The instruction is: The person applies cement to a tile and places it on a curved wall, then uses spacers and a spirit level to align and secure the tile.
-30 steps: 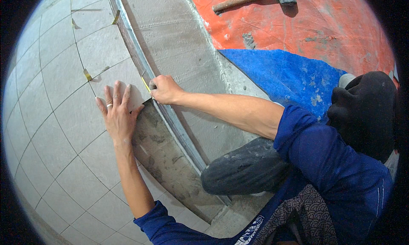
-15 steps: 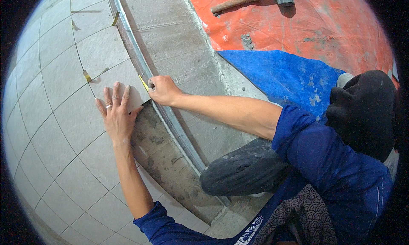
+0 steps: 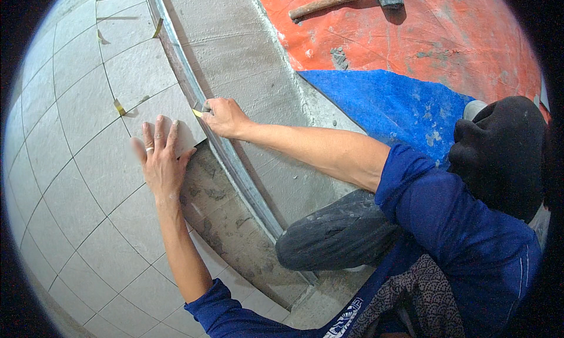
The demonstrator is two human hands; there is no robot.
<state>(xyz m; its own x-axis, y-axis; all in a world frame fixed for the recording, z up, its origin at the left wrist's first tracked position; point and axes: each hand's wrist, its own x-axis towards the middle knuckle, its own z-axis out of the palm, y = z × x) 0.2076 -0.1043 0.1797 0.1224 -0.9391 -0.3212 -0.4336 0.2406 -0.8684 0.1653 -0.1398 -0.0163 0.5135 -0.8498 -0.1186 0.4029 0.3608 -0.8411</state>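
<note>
My left hand (image 3: pixel 162 167) lies with fingers spread on a grey floor tile (image 3: pixel 163 106); its outermost finger is blurred. A ring shows on one finger. At the tile's right edge, beside a long metal rail (image 3: pixel 239 176), my right hand (image 3: pixel 228 119) is closed on a small yellow strip (image 3: pixel 197 112). The strip's tip sticks out to the left over the tile's edge, and the rest is hidden in my fingers. Similar yellow strips, one (image 3: pixel 120 108) left of the tile and another (image 3: pixel 158 28) farther up by the rail, stand in the tile joints.
Between the laid tiles (image 3: pixel 88 179) and the rail, below my left hand, rough bare bedding (image 3: pixel 226 220) shows. Right of the rail runs a grey concrete strip (image 3: pixel 235 62). A hammer (image 3: pixel 335 3) lies on an orange sheet (image 3: pixel 470 38), beside a blue sheet (image 3: pixel 388 97). My bent knee (image 3: pixel 329 232) is near the rail.
My right hand has shifted slightly up, and the yellow strip has tilted from steep to flatter. The left hand stays on the tile, its outermost finger moving a little.
</note>
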